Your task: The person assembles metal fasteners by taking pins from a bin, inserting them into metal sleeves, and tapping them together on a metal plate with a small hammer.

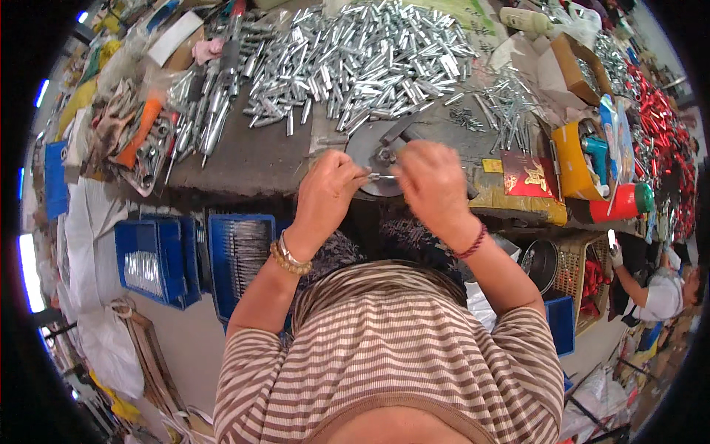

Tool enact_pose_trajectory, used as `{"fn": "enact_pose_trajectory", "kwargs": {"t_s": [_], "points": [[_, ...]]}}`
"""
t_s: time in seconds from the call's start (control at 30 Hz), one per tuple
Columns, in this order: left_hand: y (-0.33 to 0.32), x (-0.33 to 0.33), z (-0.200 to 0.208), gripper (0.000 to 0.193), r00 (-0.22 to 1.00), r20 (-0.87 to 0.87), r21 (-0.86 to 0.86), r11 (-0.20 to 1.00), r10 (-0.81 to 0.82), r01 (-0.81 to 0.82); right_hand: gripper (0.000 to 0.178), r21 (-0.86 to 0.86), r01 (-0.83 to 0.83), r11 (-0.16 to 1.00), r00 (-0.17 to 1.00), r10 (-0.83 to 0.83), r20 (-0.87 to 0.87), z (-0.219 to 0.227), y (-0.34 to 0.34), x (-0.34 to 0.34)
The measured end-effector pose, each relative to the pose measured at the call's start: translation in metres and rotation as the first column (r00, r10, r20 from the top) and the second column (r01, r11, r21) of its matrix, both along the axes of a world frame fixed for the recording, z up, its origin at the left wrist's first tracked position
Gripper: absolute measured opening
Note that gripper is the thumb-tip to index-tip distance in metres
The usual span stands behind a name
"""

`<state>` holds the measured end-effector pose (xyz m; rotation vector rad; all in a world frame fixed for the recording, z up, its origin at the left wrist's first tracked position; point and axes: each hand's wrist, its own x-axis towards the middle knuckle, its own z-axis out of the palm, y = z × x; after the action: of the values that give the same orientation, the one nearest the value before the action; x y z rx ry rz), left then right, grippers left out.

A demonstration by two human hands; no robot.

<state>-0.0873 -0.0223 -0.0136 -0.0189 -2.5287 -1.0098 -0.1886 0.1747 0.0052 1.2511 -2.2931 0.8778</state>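
My left hand (327,189) pinches one end of a slim silvery metal rod (381,177). The fingers of my right hand (435,181) are closed at the rod's other end, slightly blurred. Both hands are over the bench's front edge, in front of a round grey metal disc (361,152). A hammer (403,135) lies across the disc, its head partly behind my right hand. A small metal piece (385,155) is on the disc between the hands. What my right palm covers is hidden.
A large heap of silvery metal tubes (362,59) spreads across the back. Thin pins (510,103) and a red card (528,175) lie to the right, beside a yellow container (578,159). Tools (214,111) lie left. Blue bins (240,259) stand below. Another person (658,296) is at far right.
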Motion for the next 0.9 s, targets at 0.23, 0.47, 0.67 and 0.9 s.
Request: {"fn": "enact_pose_trajectory", "kwargs": {"t_s": [0.23,0.47,0.67,0.9], "points": [[-0.002,0.005,-0.004,0.018,1.0,0.01,0.072,0.997,-0.014,0.014,0.032,0.253,0.088,0.964,0.99,-0.112,0.085,0.002,0.031,-0.019],[-0.006,0.007,-0.005,0.016,0.998,0.014,0.099,0.994,-0.058,0.056,0.028,-0.053,-0.055,0.997,0.953,0.068,0.296,0.032,0.042,0.026],[-0.006,0.006,-0.004,0.016,0.997,0.038,0.113,0.992,-0.061,0.056,0.028,0.078,-0.128,0.989,0.92,0.089,0.382,0.019,0.039,0.028],[-0.004,0.006,-0.001,0.018,0.997,0.051,0.091,0.994,-0.056,0.051,0.032,0.198,0.014,0.98,0.974,-0.058,0.221,0.021,0.033,-0.012]]}}
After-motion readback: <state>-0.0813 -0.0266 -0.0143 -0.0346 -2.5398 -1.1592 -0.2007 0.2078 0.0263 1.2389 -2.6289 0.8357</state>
